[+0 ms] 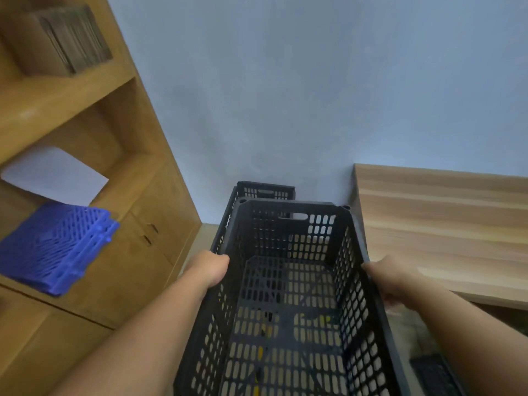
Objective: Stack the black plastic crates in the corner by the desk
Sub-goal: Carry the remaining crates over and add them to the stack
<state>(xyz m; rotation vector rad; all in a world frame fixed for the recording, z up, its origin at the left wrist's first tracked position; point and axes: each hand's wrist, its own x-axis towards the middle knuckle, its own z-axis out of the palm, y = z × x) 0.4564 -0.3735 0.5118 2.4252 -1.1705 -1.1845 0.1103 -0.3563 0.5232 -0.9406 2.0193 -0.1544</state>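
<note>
I hold a black perforated plastic crate (pixel 288 281) in front of me, its open top facing the camera. My left hand (pixel 210 268) grips its left rim and my right hand (pixel 390 281) grips its right rim. Behind and below it, against the blue-grey wall, the rim of a second black crate (pixel 265 188) shows in the corner between the cabinet and the wooden desk (pixel 440 224). The held crate covers most of that second crate. Another dark crate part (pixel 431 372) shows at the bottom right.
A tall wooden shelf cabinet (pixel 137 195) stands on the left, holding a blue plastic grid tray (pixel 54 247), a white sheet (pixel 54 175) and stacked cardboard (pixel 71 38). The desk top fills the right side. A narrow strip of floor (pixel 200 241) lies between them.
</note>
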